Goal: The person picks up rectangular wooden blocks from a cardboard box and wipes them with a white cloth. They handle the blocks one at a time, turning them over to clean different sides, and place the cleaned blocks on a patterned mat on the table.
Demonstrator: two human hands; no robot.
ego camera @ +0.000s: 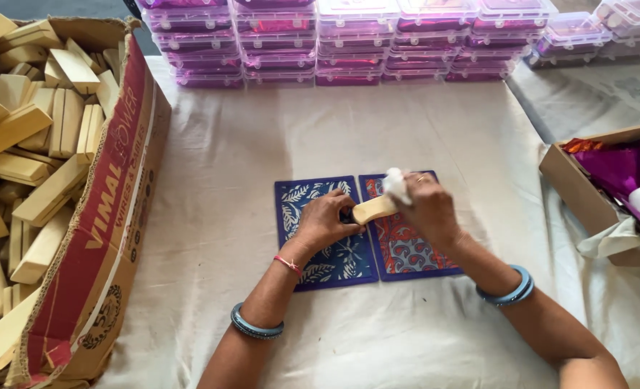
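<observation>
The small wooden block (pixel 374 209) is pale, smooth and oblong, unpainted, with rounded edges. It is held a little above the middle of the cloth-covered table (pixel 226 166), over the seam where two printed square mats lie side by side. The left hand (pixel 327 220) grasps the block's near end, fingers curled around it; something dark shows at that end, too small to tell what. The right hand (pixel 427 209) is closed on a wad of white cloth (pixel 396 184), pressing it against the block's far end. The blue mat (pixel 313 205) carries white leaf patterns; the red mat (pixel 406 252) has blue borders and touches it along one edge. Both wrists wear blue bangles. At the left a large cardboard box (pixel 111 238) brims with similar pale wooden blocks. Stacks of clear lidded containers (pixel 349 43) with purple contents line the table's far edge. A smaller box (pixel 587 194) with purple foil sits at the right.
</observation>
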